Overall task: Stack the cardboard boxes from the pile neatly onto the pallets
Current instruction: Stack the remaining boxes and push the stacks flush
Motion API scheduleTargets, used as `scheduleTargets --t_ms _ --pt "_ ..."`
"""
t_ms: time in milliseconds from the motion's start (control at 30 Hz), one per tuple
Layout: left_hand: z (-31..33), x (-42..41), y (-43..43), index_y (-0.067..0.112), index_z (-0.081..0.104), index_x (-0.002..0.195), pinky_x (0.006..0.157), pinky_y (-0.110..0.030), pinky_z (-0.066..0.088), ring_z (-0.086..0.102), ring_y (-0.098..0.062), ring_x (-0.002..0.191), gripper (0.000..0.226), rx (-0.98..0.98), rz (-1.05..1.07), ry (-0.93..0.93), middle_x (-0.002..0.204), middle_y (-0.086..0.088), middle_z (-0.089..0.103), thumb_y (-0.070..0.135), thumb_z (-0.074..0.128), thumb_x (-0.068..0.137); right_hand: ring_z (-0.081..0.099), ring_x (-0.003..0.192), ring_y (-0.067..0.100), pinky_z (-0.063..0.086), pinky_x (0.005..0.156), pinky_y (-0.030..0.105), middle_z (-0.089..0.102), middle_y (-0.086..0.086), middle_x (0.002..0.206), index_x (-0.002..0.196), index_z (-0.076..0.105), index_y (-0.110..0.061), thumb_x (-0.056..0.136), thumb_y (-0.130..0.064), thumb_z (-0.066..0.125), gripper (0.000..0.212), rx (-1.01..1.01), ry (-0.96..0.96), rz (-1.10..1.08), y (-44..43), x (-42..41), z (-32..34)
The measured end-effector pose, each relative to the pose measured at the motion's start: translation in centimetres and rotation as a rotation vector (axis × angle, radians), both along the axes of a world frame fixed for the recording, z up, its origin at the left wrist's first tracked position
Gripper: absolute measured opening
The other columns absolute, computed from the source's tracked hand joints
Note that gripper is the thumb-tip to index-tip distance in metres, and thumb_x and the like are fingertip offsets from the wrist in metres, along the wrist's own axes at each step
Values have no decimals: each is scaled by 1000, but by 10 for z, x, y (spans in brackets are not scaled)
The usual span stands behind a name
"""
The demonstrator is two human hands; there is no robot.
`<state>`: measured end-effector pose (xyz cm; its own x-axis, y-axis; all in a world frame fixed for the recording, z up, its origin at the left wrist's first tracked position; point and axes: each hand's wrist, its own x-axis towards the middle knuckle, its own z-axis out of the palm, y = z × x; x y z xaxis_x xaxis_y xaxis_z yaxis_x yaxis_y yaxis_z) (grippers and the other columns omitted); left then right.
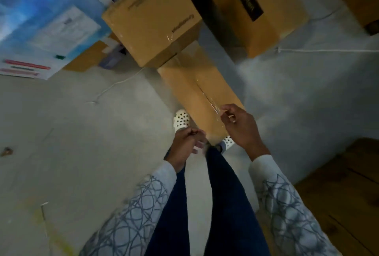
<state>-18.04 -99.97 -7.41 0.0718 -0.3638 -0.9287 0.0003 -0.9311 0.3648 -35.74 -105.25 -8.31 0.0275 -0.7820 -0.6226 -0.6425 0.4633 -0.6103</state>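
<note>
A long box (196,87) is lying on the floor (82,132) just ahead of the person's white shoes (181,120), with a second box (151,28) sitting on its far end. A third box (256,9) is standing to the right, apart from them. The pallet (348,194) is lying at the lower right. The left hand (188,143) is hanging loosely curled, holding nothing. The right hand (240,126) is hovering curled over the long box's near end; whether it is gripping anything cannot be told.

Both arms, in pale sleeves (287,204) patterned with grey-blue loops, reach forward and down. The left hand (187,143), blurred, has loosely curled fingers; the right hand (243,127), farther forward, likewise holds nothing.
</note>
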Motion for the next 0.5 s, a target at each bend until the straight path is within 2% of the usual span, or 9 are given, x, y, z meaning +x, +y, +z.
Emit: scheduleTargets --t_ms 100,167,233,267,300,333,367,433,500 --pt "-141 -8 -36 16 73 94 74 -32 45 63 -20 82 10 94 127 -77 90 -4 71 17 78 86 66 105 24 50 90 32 70 7 115 127 68 -18 97 -22 66 30 42 47 -15 -35 2 -145" --pt "-241 -8 -62 20 66 107 81 -34 49 59 -22 92 42 136 247 -193 105 -4 64 30 86 71 60 117 36 50 99 46 65 15 124 135 62 -16 94 -25 67 42 30 106 -9 -58 -1 -236" --pt "-321 -7 -76 19 53 136 101 -47 49 56 -30 115 83 199 264 -360 128 -9 56 45 81 62 49 130 40 43 104 51 54 19 139 145 52 -15 93 -29 67 56 32 220 18 -79 -6 -306" --pt "-356 -7 -80 14 45 146 107 -53 45 52 -37 127 93 209 232 -403 139 -16 51 48 77 66 42 136 39 39 107 51 46 17 147 150 45 -16 92 -31 68 64 47 274 19 -89 -10 -335" --pt "-385 -6 -81 9 41 150 111 -58 41 47 -43 133 90 204 190 -410 147 -23 46 48 74 76 36 141 37 34 109 52 39 15 154 154 38 -18 89 -35 70 74 66 318 20 -97 -15 -360" --pt "-407 -6 -82 7 43 149 111 -60 40 47 -47 134 84 205 159 -429 147 -27 45 46 73 82 33 145 34 30 112 52 35 11 158 157 32 -21 86 -40 72 84 98 341 23 -104 -20 -379" --pt "-426 -5 -81 9 51 142 107 -62 43 53 -47 127 83 230 197 -478 140 -25 53 52 76 76 32 146 32 27 113 53 34 8 159 158 27 -25 82 -45 76 92 142 345 38 -108 -24 -395" --pt "-430 -4 -88 16 62 118 96 -59 52 64 -38 106 94 289 393 -577 113 -9 68 65 77 38 36 144 29 26 113 55 37 3 157 157 25 -30 74 -54 82 103 224 316 71 -106 -26 -410" --pt "-422 -7 -91 17 65 111 90 -58 56 66 -36 95 94 297 471 -550 104 -7 70 59 71 27 35 145 27 27 112 56 35 0 156 155 27 -30 68 -59 85 109 242 306 17 -100 -28 -404"
